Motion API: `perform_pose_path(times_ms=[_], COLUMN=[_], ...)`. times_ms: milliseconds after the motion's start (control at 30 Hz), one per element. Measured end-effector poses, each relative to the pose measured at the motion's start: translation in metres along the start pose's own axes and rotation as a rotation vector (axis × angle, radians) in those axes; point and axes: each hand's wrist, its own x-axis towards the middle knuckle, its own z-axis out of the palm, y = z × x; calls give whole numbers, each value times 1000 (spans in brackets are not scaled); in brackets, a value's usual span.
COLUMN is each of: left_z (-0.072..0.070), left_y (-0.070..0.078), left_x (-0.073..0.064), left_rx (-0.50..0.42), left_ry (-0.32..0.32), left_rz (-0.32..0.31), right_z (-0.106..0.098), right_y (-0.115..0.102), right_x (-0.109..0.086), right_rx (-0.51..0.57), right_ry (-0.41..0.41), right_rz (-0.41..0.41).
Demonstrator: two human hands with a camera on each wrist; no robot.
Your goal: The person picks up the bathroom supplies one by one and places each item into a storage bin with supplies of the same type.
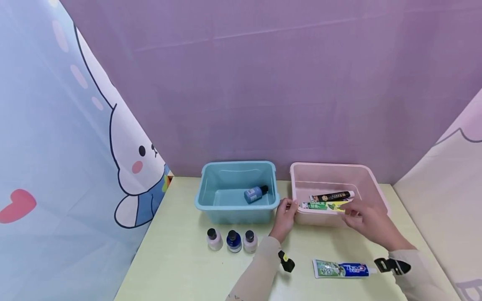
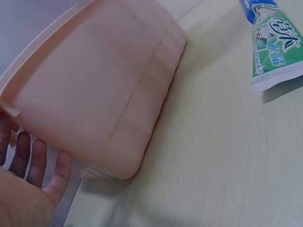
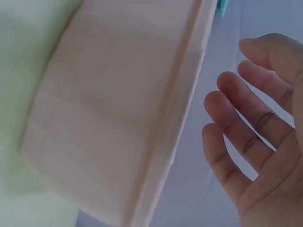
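Note:
At the near left corner of the pink bin [image 1: 320, 217], my left hand [image 1: 284, 217] holds the rim with thumb and fingers. In the left wrist view its fingers [image 2: 38, 161] reach up to the bin's corner. My right hand [image 1: 367, 221] is over the bin's near right rim, fingers loosely bent and holding nothing; the right wrist view shows them spread apart beside the bin wall [image 3: 113, 94]. Inside the bin lie a black toothpaste tube [image 1: 333, 196] and a green and yellow toothpaste tube [image 1: 324, 205], the latter partly hidden by my right hand.
A blue bin [image 1: 237, 213] stands to the left with a blue bottle [image 1: 254, 194] lying inside. Before it stand two pale bottles [image 1: 214, 240] with black caps and a dark blue bottle [image 1: 234, 242]. Another toothpaste tube [image 1: 340, 269] lies on the table near my right sleeve.

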Motion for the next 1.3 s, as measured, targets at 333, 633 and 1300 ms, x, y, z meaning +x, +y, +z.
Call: perform_pose_path(times_ms=[333,633,1300], left_z=[0,2,3], left_y=[0,1,2], left_x=[0,-1,-3], left_rx=[-20,-7,-23], left_ry=[-2,16,17], left_rz=[4,6,2], right_z=[22,45,72], right_y=[-14,-16,-3], right_x=[-35,-64,-106], right_rx=[-12,17,1], right_ry=[-159,-356,-505], right_rz=[171,308,375])
